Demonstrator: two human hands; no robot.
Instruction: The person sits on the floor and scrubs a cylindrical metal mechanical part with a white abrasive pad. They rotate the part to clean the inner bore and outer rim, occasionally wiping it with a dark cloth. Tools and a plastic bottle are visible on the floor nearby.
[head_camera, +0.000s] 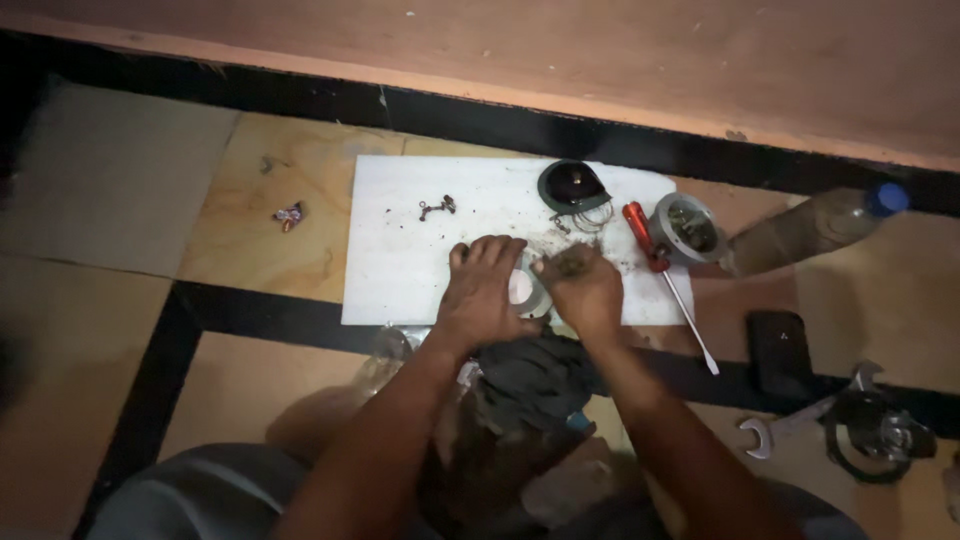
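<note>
View: head camera only, looking down at a tiled floor in dim light.
Left hand (480, 292): centre of frame, palm down, fingers spread and pressed flat over a round grey metal part (527, 291); it pins the part rather than closing round it.
Right hand (583, 288): just right of centre, fingers clenched on the part's right edge, with a dark gritty clump showing at the knuckles; what exactly the fingertips pinch cannot be told.
Round metal part: sits at the lower middle of the white board (400, 250), between the two hands, mostly hidden by them; only a pale curved face shows.
Handling, judged: looks rigid and fairly heavy for its size, likely greasy and so slippery; the best hold seems to be by the outer rim, with the board bearing it from below.
Dark cloth (535, 380): bunched below the hands, near the wrists; soft.
Upper right of board: dark dome-shaped cap (572, 186) with thin wire rings beside it.
Right of board: red-handled screwdriver (655, 262), shaft slanting down-right; grey metal cup (686, 227) touching its handle.
Far right: plastic bottle (815, 225) lying on its side, blue cap.
Lower right: black flat object (779, 350), open-end spanner (790, 425), dark ring assembly (878, 435).
Upper left of board: small metal clip (437, 207); off the board, a small scrap (288, 215).
</note>
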